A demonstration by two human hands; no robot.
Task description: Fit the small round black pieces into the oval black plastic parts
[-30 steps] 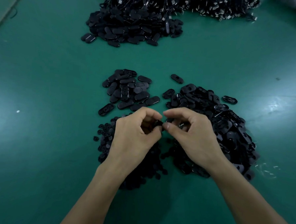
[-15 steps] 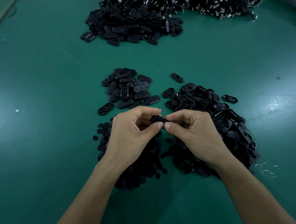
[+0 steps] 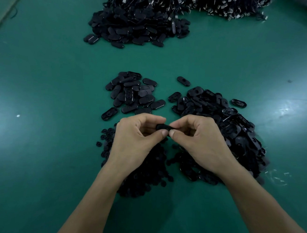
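Pressing off-centre is my worry: a piece could pop free and vanish into the pile of round pieces [image 3: 106, 137] at 6 o'clock; whether one is seated I cannot tell. My left hand [image 3: 135, 142] and right hand [image 3: 201, 145] both pinch one oval part [image 3: 162, 127] above the green mat [image 3: 43, 92]. It sits at the left hand's 2 o'clock and the right's 10 o'clock.

A smooth green tabletop [image 3: 45, 66] fills the view. Soft glare [image 3: 282, 112] pools at right and left — a pale strip [image 3: 7, 9] cuts the far-left corner.
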